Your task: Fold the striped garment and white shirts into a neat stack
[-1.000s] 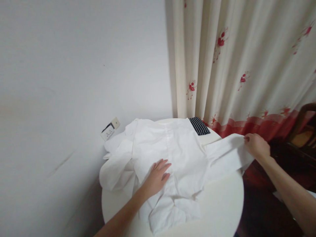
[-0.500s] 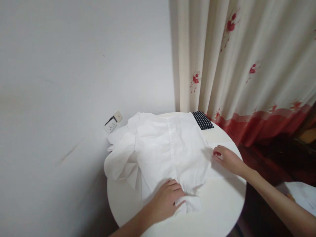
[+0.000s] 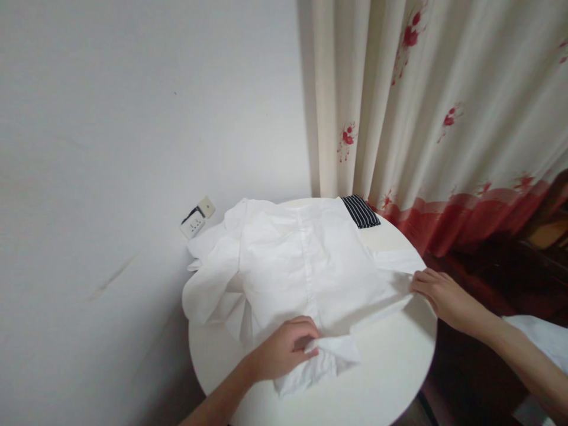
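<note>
A white shirt (image 3: 279, 260) lies spread and wrinkled over a round white table (image 3: 381, 355), a seam running down its middle. At its near edge, my left hand (image 3: 286, 346) has fingers and thumb closed on a bunched fold of the cloth. My right hand (image 3: 439, 293) pinches the shirt's right edge out by the table's rim, drawing that part into a stretched point. Loose folds of the shirt gather at the left side of the table.
A folded black cloth with white stripes (image 3: 360, 211) lies at the table's far right. The wall (image 3: 133, 118) with a socket (image 3: 193, 225) stands close on the left. Behind hangs a cream and red curtain (image 3: 399, 118). White material (image 3: 541, 337) shows at lower right.
My right hand has taken hold of the shirt's right edge and pulled it out to the right. My left hand has shifted slightly left, and the fold beside it has opened out.
</note>
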